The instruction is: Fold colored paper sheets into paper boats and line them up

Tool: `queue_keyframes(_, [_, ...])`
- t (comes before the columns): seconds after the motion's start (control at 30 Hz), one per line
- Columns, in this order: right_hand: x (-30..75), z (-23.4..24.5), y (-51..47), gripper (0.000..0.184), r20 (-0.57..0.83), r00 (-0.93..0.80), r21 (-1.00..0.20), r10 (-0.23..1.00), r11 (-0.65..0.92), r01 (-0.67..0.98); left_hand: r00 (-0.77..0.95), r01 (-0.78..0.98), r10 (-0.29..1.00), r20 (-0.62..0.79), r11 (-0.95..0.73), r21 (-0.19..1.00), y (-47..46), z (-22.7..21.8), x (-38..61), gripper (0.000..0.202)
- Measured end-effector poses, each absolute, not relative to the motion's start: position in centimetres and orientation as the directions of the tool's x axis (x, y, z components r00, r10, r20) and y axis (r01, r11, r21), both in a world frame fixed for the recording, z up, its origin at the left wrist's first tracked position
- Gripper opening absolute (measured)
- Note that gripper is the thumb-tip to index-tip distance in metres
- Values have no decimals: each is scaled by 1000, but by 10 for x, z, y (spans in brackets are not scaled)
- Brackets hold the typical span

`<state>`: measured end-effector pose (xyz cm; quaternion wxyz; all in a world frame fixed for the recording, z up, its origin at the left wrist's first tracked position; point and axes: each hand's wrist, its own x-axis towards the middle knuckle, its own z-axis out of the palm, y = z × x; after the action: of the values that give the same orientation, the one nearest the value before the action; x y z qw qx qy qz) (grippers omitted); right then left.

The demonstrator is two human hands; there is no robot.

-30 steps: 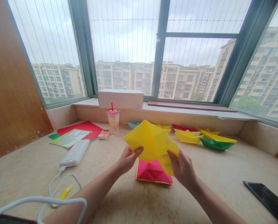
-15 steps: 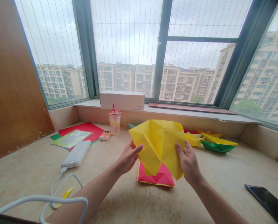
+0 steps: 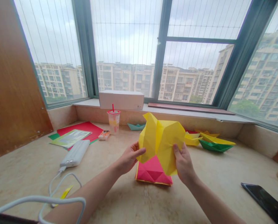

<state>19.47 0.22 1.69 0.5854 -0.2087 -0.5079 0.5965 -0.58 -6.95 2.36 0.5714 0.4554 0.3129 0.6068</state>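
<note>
A creased sheet of yellow paper (image 3: pixel 168 140) is held up in the air between both hands, bent inward along a fold down its middle. My left hand (image 3: pixel 131 157) pinches its left edge, thumb in front and fingers behind. On the right edge my right hand (image 3: pixel 184 160) grips in the same way, thumb pressed on the front face. Below the sheet, a stack of folded red and yellow paper (image 3: pixel 150 172) lies on the counter, its upper right part hidden by the yellow sheet.
Folded paper boats, including a green one (image 3: pixel 215 145) and a teal one (image 3: pixel 136 127), stand at the back. A lidded cup (image 3: pixel 114 123), small orange box (image 3: pixel 104 135), red sheets (image 3: pixel 95 130) and white power bank (image 3: pixel 75 153) with cable are left; a phone (image 3: pixel 265 199) lies right.
The hands have come closer together, and the yellow paper has bent from a wider spread into a narrower fold. The teal boat behind it shows more fully.
</note>
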Motion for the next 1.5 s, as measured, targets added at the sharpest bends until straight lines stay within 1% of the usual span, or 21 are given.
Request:
queue_keyframes(0.1, [200, 25, 5, 51, 352, -170, -833, 921, 226, -505, -52, -362, 980, 191, -197, 911, -62, 23, -14, 48])
queue_keyframes(0.2, [213, 37, 12, 52, 316, -106, -831, 943, 221, -511, -151, -354, 970, 191, -233, 906, -57, 25, -24, 51])
queue_keyframes(0.23, [219, 41, 16, 53, 305, -115, -833, 945, 207, -513, -189, -350, 963, 193, -249, 903, -57, 26, -27, 52])
queue_keyframes(0.3, [232, 47, 25, 54, 275, -189, -853, 943, 148, -501, -245, -331, 948, 201, -277, 902, -56, 29, -33, 52])
queue_keyframes(0.37, [243, 50, 36, 55, 226, -267, -884, 937, 82, -460, -266, -309, 939, 218, -298, 903, -56, 31, -37, 50])
queue_keyframes(0.4, [248, 50, 41, 55, 204, -279, -896, 938, 65, -439, -267, -299, 937, 227, -304, 904, -56, 32, -38, 49])
queue_keyframes(0.57, [257, 40, 59, 56, 212, -193, -901, 958, 115, -418, -287, -253, 920, 268, -342, 905, -51, 28, -35, 47])
queue_keyframes(0.63, [257, 37, 61, 56, 195, -184, -906, 963, 105, -409, -303, -236, 912, 277, -354, 905, -50, 25, -34, 47])
queue_keyframes(0.7, [256, 35, 58, 58, 137, -231, -937, 963, 50, -345, -329, -227, 900, 286, -369, 901, -49, 24, -35, 49])
queue_keyframes(0.77, [255, 34, 52, 67, 80, -321, -969, 944, -1, -246, -361, -225, 882, 302, -397, 890, -49, 24, -35, 51])
queue_keyframes(0.83, [254, 34, 47, 79, 72, -405, -983, 912, -4, -182, -387, -223, 866, 317, -422, 879, -49, 25, -37, 52])
queue_keyframes(0.87, [253, 34, 45, 82, 92, -429, -983, 899, 12, -184, -393, -221, 861, 321, -428, 876, -49, 25, -37, 53])
queue_keyframes(0.93, [252, 33, 45, 83, 138, -425, -973, 895, 42, -229, -396, -220, 861, 317, -425, 878, -49, 25, -39, 55])
queue_keyframes(1.0, [252, 31, 50, 79, 159, -364, -953, 918, 45, -301, -397, -225, 866, 304, -413, 883, -48, 25, -40, 54])
queue_keyframes(1.07, [251, 29, 57, 73, 176, -246, -923, 953, 73, -378, -386, -234, 879, 281, -387, 892, -48, 24, -39, 51])
queue_keyframes(1.13, [250, 27, 64, 68, 213, -85, -891, 973, 158, -425, -364, -242, 896, 253, -353, 904, -47, 23, -35, 47])
queue_keyframes(1.23, [250, 24, 71, 65, 281, 115, -852, 953, 303, -427, -353, -251, 906, 236, -335, 908, -47, 22, -26, 42])
queue_keyframes(1.3, [251, 24, 73, 68, 310, 181, -828, 933, 359, -431, -358, -261, 901, 244, -348, 901, -47, 23, -22, 42])
queue_keyframes(1.4, [252, 28, 72, 74, 306, 218, -777, 927, 375, -506, -361, -276, 894, 266, -375, 885, -48, 26, -21, 43])
queue_keyframes(1.43, [251, 30, 70, 72, 294, 199, -755, 935, 354, -551, -372, -280, 886, 278, -392, 876, -47, 27, -21, 43])
queue_keyframes(1.5, [246, 33, 63, 62, 286, 86, -722, 954, 273, -636, -408, -280, 858, 312, -443, 852, -46, 29, -20, 42])
